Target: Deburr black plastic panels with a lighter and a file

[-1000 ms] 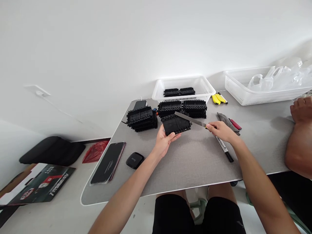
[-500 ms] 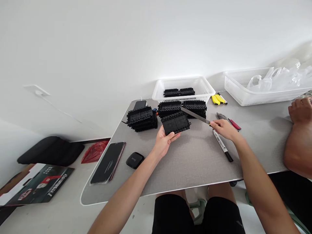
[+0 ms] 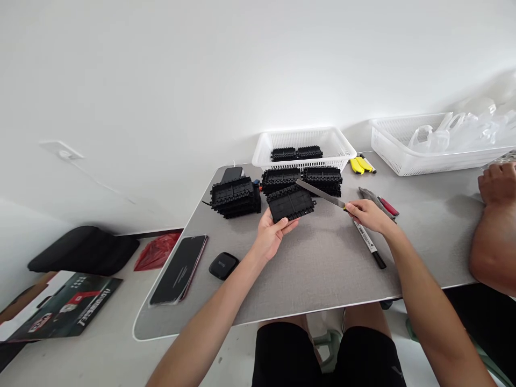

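Note:
My left hand (image 3: 273, 231) grips the lower edge of a flat black plastic tray part (image 3: 291, 204) with toothed edges, tilted above the table. In my right hand (image 3: 366, 213) is a flat metal file (image 3: 320, 193), its handle end mostly hidden by my fingers. The file's far end lies along the upper right edge of the black part; whether it touches cannot be made out. Behind are stacks of similar black parts (image 3: 322, 176), with another stack (image 3: 234, 196) to the left. A white marker (image 3: 368, 242) lies beneath my right hand.
A white basket (image 3: 262, 156) with black parts stands by the wall; another basket (image 3: 403, 161) holds plastic bags. Yellow-handled tools (image 3: 360, 165), a grey and red tool (image 3: 382, 204), a phone (image 3: 179, 269) and a black case (image 3: 223, 265) lie around. Another person's arm (image 3: 495, 231) rests at right.
My right hand has moved the file slightly left along the black part's upper edge. My left hand and the part stay almost still.

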### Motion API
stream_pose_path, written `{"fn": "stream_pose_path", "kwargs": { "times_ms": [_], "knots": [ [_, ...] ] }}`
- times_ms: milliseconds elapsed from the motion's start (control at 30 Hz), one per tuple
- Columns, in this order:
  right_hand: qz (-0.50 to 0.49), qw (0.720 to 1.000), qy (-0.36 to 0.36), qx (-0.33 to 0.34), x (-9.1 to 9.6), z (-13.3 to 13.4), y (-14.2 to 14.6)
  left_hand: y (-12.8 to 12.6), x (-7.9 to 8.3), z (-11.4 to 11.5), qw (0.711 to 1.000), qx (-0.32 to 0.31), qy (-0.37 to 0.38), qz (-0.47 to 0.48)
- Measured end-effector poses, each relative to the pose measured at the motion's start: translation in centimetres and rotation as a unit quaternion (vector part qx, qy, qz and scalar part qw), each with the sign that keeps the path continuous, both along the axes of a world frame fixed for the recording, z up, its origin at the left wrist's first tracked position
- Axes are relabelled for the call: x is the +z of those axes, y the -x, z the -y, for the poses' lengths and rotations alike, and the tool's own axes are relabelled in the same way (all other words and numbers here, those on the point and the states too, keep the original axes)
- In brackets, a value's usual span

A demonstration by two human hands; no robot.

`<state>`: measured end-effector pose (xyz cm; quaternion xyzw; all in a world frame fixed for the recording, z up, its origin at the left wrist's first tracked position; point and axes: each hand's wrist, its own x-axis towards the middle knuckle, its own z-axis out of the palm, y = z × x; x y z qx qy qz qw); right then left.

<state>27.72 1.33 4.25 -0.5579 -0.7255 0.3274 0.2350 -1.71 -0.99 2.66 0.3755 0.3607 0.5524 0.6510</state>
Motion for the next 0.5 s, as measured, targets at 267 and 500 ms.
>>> {"fn": "stream_pose_path", "kwargs": {
  "times_ms": [267, 500],
  "knots": [
    [-0.003, 1.000, -0.014, -0.016, -0.3, -0.3, -0.2, 0.0, 0.1, 0.0, 1.000, 0.001, 0.003, 0.005],
    [-0.267, 0.959, 0.051, -0.083, -1.7, 0.0, 4.4, -0.7, -0.6, 0.2, 1.000, -0.010, -0.012, 0.020]
  ]
}}
